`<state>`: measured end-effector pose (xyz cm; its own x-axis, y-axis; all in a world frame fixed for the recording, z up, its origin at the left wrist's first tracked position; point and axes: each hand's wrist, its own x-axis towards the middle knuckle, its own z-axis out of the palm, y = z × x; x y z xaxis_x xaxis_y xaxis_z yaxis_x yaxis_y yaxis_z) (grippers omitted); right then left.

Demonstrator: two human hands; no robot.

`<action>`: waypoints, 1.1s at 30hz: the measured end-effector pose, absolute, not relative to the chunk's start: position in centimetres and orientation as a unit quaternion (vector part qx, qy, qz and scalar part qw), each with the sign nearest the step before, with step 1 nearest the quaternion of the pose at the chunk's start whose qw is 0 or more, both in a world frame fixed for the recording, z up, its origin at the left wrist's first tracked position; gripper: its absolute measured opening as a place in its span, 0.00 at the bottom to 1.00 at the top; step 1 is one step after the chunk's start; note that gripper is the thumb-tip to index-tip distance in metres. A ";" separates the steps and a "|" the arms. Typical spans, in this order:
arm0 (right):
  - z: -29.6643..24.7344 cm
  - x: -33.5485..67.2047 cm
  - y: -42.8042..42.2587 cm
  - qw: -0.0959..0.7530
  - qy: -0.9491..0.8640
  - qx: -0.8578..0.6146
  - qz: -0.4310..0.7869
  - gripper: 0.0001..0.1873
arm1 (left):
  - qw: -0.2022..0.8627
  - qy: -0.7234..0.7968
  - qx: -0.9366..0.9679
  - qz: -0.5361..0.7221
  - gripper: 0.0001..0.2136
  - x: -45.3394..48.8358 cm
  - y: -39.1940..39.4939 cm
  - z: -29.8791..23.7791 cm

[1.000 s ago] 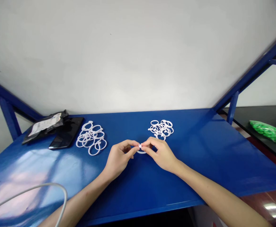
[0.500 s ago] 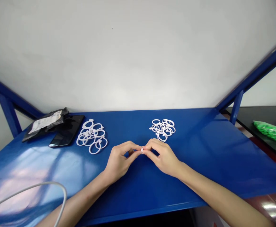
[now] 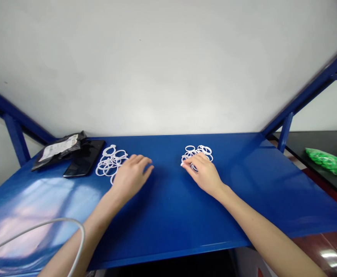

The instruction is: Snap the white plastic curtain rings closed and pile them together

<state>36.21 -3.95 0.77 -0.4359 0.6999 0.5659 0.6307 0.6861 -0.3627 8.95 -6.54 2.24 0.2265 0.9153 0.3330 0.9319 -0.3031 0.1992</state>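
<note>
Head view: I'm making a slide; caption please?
Left hand open by one pile of white rings, right hand at another pile, blue table below.

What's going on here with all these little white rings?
Two piles of white rings lie on a blue table. The person's right hand pinches a small white bit, probably part of a ring, at the right pile. The left hand is open beside the left pile, hiding part of it, with nothing visible in its grasp.
</note>
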 end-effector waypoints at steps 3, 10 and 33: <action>0.9 37.5 -2.8 0.335 -0.834 -0.439 -0.001 0.04 | 0.047 -0.669 -0.737 -0.085 0.11 5.4 -6.0 3.7; 1.3 37.3 -3.1 0.324 -0.835 -0.445 -0.023 0.06 | -0.091 -0.716 -0.693 0.005 0.15 0.5 -6.9 4.8; 1.3 33.9 -6.6 0.346 -0.869 -0.337 0.107 0.08 | -0.108 -0.617 -0.767 -0.142 0.09 5.5 -7.8 5.0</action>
<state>33.94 -6.57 1.35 -0.5338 0.6600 0.5286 0.5119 0.7498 -0.4193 5.51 -7.78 4.96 0.1989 0.9764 0.0842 0.9148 -0.2158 0.3414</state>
